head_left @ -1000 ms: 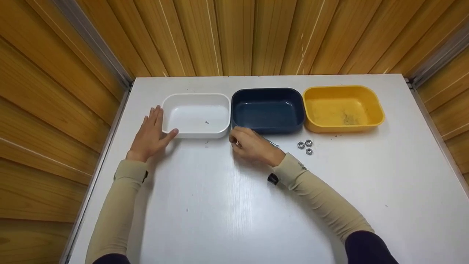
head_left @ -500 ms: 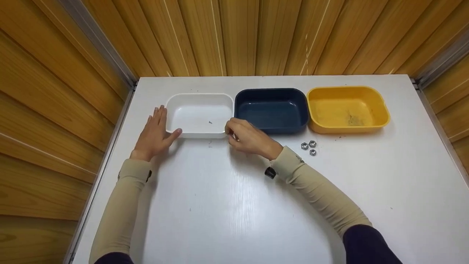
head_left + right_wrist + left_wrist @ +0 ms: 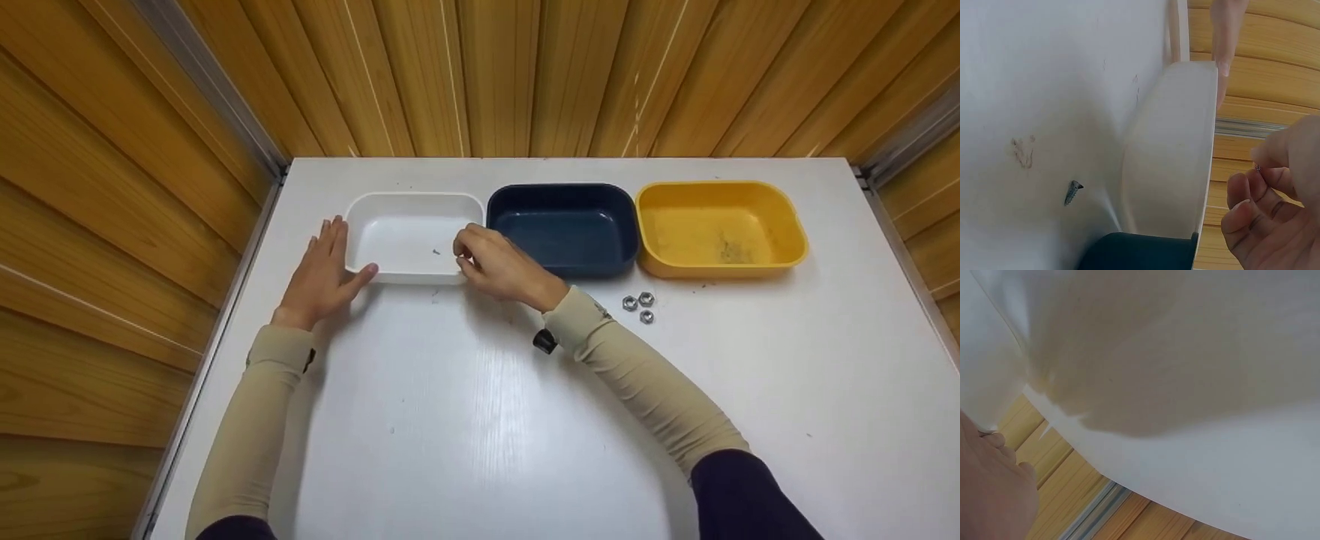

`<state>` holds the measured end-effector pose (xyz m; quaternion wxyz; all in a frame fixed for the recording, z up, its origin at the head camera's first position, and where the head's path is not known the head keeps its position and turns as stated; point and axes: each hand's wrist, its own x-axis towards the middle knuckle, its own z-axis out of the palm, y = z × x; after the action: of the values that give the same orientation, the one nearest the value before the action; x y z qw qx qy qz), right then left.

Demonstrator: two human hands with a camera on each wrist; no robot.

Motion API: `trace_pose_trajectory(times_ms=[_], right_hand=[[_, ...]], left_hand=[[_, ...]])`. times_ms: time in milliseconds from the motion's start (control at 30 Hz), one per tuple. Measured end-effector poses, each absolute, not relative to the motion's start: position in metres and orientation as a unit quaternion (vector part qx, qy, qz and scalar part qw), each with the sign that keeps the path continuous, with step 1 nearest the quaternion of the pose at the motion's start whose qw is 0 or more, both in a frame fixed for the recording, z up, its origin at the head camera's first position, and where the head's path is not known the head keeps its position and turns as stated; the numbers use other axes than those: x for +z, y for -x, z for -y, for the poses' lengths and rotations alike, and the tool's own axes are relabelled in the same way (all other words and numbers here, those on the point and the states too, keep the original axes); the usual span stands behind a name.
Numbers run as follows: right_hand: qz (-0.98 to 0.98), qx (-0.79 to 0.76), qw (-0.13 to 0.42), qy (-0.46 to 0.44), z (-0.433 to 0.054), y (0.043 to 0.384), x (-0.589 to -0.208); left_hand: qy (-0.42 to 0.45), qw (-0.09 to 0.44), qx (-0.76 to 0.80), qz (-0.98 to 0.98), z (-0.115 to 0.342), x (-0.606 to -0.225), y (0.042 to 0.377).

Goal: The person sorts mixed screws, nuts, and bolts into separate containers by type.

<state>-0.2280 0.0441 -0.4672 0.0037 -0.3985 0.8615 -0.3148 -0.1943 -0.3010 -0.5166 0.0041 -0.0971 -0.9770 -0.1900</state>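
Note:
My left hand (image 3: pixel 319 274) lies straight-fingered against the left end of the white tray (image 3: pixel 420 278), its thumb at the front rim. On that tray's floor is a small screw (image 3: pixel 436 252). Over the tray's front right corner, my right hand (image 3: pixel 499 264) pinches a tiny metal piece (image 3: pixel 1257 167) between thumb and forefinger; most of it is hidden by the fingertips. A larger threaded screw (image 3: pixel 1072 192) lies on the table in the right wrist view, in front of the trays. In the left wrist view part of the left hand (image 3: pixel 996 486) shows at the edge.
A dark blue tray (image 3: pixel 562 268) stands right of the white one, with a yellow tray (image 3: pixel 724 271) beyond it. Three hex nuts (image 3: pixel 646 299) lie in front of these two. Wood-panelled walls (image 3: pixel 495 82) enclose the white table (image 3: pixel 450 420).
My right hand has moved left and forward, from the table in front of the blue tray to above the white tray's corner. The left hand stays against the white tray.

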Motion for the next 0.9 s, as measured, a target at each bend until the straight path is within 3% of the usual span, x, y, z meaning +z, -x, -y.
trace_pose_trajectory(times_ms=[400, 900], right_hand=[[-0.863, -0.313, -0.012, 0.397, -0.026, 0.245, -0.468], [-0.873, -0.302, 0.011, 0.383, 0.002, 0.27, -0.463]], left_hand=[[0.091, 0.0, -0.188, 0.978, 0.302, -0.519, 0.193], [0.085, -0.003, -0.19, 0.978, 0.299, -0.516, 0.193]])
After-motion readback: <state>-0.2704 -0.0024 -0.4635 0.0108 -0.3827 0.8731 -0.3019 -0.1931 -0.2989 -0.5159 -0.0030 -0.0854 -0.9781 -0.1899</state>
